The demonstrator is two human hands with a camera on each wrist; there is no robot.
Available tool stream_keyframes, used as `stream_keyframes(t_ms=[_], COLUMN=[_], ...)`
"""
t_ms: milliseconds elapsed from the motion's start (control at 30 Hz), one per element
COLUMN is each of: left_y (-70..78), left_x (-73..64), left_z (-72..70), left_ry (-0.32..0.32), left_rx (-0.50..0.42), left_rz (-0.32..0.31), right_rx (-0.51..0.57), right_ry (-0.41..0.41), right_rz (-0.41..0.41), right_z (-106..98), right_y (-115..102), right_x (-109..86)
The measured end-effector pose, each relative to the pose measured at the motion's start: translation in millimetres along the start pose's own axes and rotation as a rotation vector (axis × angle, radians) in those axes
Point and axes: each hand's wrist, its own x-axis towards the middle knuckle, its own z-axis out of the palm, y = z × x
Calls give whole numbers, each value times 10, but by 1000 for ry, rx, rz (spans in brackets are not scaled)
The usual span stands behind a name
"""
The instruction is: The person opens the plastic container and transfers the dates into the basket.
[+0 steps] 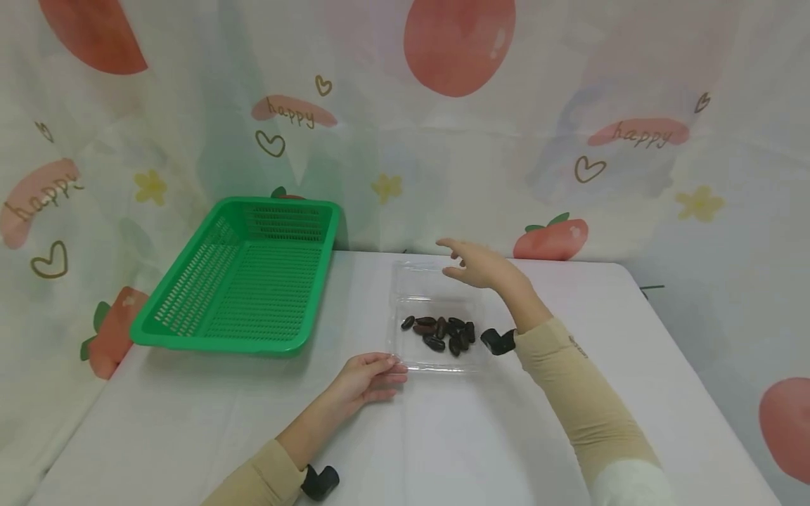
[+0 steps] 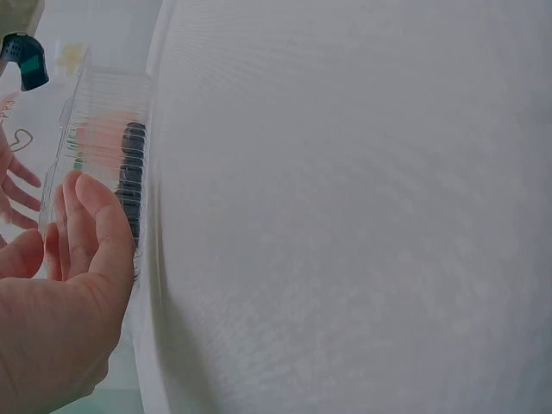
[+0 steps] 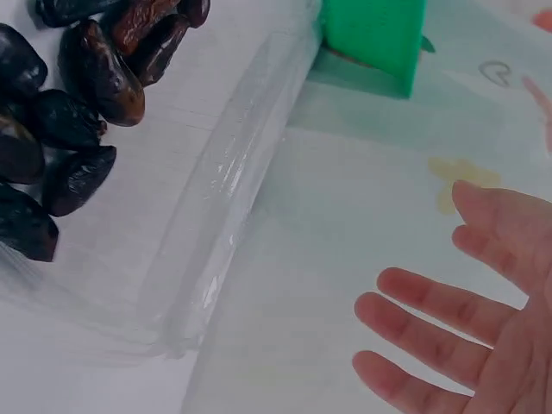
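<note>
Several dark brown dates (image 1: 443,334) lie in a clear plastic box (image 1: 436,367) on the white table. The box's transparent lid (image 1: 411,281) lies folded back toward the wall. At the near left corner of the box is my left hand (image 1: 367,383), its fingers loosely extended against or just beside the corner; exact contact is hard to tell. In the left wrist view, a gap shows between the thumb (image 2: 21,254) and the other fingers. My right hand (image 1: 479,266) hovers over the lid's right side with fingers spread, holding nothing in the right wrist view.
A green plastic basket (image 1: 304,344) with slotted walls stands left of the box, with nothing visible in it. A patterned cloth (image 1: 380,140) hangs behind the table (image 1: 430,436). Black wrist-worn devices (image 1: 320,483) sit on both wrists.
</note>
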Motion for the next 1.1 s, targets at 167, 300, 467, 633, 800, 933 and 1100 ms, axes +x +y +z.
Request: stream_keyframes(t_ms=[167, 300, 467, 633, 800, 933, 1100], left_y=[5, 9, 8, 5, 5, 5, 9], left_x=[-7, -13, -11, 4, 9, 4, -3], left_z=[-11, -19, -21, -19, -19, -15, -10], left_ry=[11, 9, -2, -4, -3, -2, -4], left_rx=[2, 5, 8, 3, 1, 0, -1], left_rz=[-6, -7, -5, -8, -8, -9, -13], right_rx=[159, 290, 558, 771, 868, 942, 1024], right_ry=[77, 136, 127, 43, -10, -60, -60], right_rz=[40, 59, 105, 201, 229, 212, 194], right_z=[80, 199, 415, 629, 798, 899, 990], right_y=[189, 410, 693, 861, 914, 905, 870], right_x=[-285, -482, -708, -874, -925, -940, -957])
